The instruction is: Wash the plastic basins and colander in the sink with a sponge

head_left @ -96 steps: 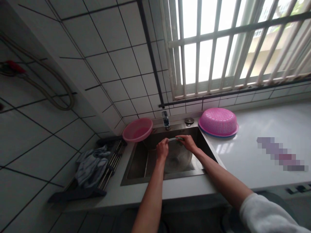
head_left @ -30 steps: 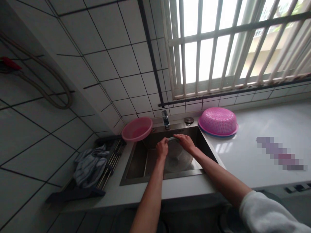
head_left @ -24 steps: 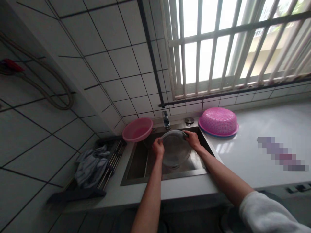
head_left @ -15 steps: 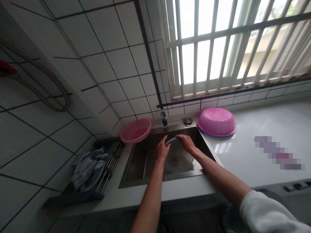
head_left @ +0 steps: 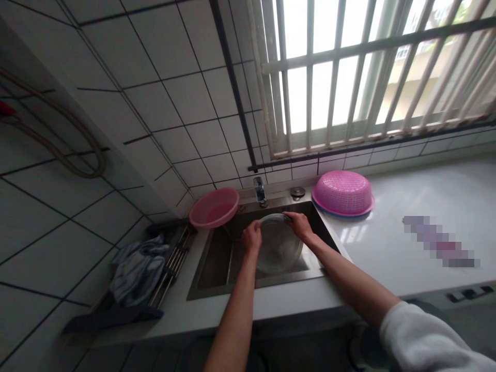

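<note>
A clear, round bowl is tilted inside the steel sink, between my two hands. My left hand is closed on the left part of its rim, thumb and fingers pressed together. At the upper right of the rim, my right hand grips with bent fingers. A small dark green patch shows by the right fingertips; I cannot make out what it is. The faucet stands behind the sink, just beyond the bowl.
A pink basin leans at the sink's back left corner. A pink colander lies upside down on the counter to the right. A drain plug sits beside the faucet. At left, a striped cloth lies on a rack.
The bowl has turned between my hands, its rim now showing wider. My left hand has gone from spread fingers to a closed grip on the rim and moved slightly left.
</note>
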Demonstrator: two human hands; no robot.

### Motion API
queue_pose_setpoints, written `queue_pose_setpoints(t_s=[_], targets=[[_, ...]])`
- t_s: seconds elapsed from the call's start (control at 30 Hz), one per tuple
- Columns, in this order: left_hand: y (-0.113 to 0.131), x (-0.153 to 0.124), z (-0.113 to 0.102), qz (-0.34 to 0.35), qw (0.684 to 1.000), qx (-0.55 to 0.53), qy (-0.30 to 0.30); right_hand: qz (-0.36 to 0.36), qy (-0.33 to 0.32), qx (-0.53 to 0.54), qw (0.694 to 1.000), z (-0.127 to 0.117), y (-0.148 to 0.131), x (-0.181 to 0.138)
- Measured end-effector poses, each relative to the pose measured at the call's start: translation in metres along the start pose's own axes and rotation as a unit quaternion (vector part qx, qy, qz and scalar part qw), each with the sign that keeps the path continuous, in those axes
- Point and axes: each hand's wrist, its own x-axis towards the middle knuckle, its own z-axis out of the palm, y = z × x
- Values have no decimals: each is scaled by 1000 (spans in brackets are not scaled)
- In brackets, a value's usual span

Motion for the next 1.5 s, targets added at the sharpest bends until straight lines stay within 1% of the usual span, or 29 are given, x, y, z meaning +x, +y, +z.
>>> queue_pose_setpoints(t_s=[0.1, 0.17, 0.23, 0.3, 0.37, 0.4, 0.47, 0.5, 0.57, 0.63, 0.67, 0.73, 0.8, 0.9, 0.97, 1.03, 1.1, 1.2, 1.27, 1.33, 1.43, 1.5], targets=[[7, -5, 8, 57, 997, 8, -51, -81, -34, 1, 996, 9, -21, -3], [7, -5, 9, 60, 996, 7, -62, -106, -49, 2, 993, 12, -27, -2], [3, -2, 6, 28, 999, 0, -41, -84, -35, 1, 996, 9, -22, 0], [-4, 2, 0, -15, 1000, -15, 5, -25, -5, -1, 1000, 1, -10, 3], [-9, 5, -6, -45, 998, -32, 44, 29, 10, -3, 1000, -7, 4, 5], [-10, 6, -8, -52, 997, -35, 53, 43, 12, -6, 999, -10, 9, 5], [-9, 5, -8, -55, 997, -28, 54, 43, 18, -14, 999, -11, 12, 4], [-7, 4, -6, -49, 998, -21, 45, 31, 21, -18, 999, -10, 9, 3], [-1, 0, 0, -15, 1000, -7, 5, -18, 10, -21, 1000, -3, -3, 0], [6, -4, 5, 33, 998, 5, -49, -78, -28, -18, 996, 6, -17, -2], [8, -5, 7, 51, 996, 10, -67, -101, -46, -16, 994, 10, -23, -2], [8, -5, 7, 57, 996, 11, -68, -115, -54, -9, 992, 12, -28, -2], [4, -3, 2, 22, 999, 3, -33, -76, -30, -3, 997, 7, -22, 1], [-3, 2, -7, -39, 999, -19, 25, 16, -1, -7, 1000, -6, -1, 4], [-5, 4, -10, -54, 997, -28, 46, 42, 4, -14, 999, -11, 9, 4], [-3, 2, -8, -51, 997, -25, 46, 32, 15, -14, 999, -11, 8, 3], [2, -1, -3, -23, 999, -17, 18, -3, 14, -4, 1000, -6, -1, 0], [8, -5, 6, 39, 998, -2, -43, -73, -30, 17, 997, 3, -19, -3], [8, -5, 7, 48, 997, 6, -54, -91, -47, 21, 994, 4, -24, -2], [4, -3, 4, 25, 999, 8, -35, -73, -39, 14, 996, 1, -19, 0], [-2, 2, -5, -40, 999, 0, 8, -5, -15, -14, 1000, -8, -2, 4], [-5, 4, -9, -66, 997, -8, 25, 24, -12, -28, 999, -12, 7, 5]])
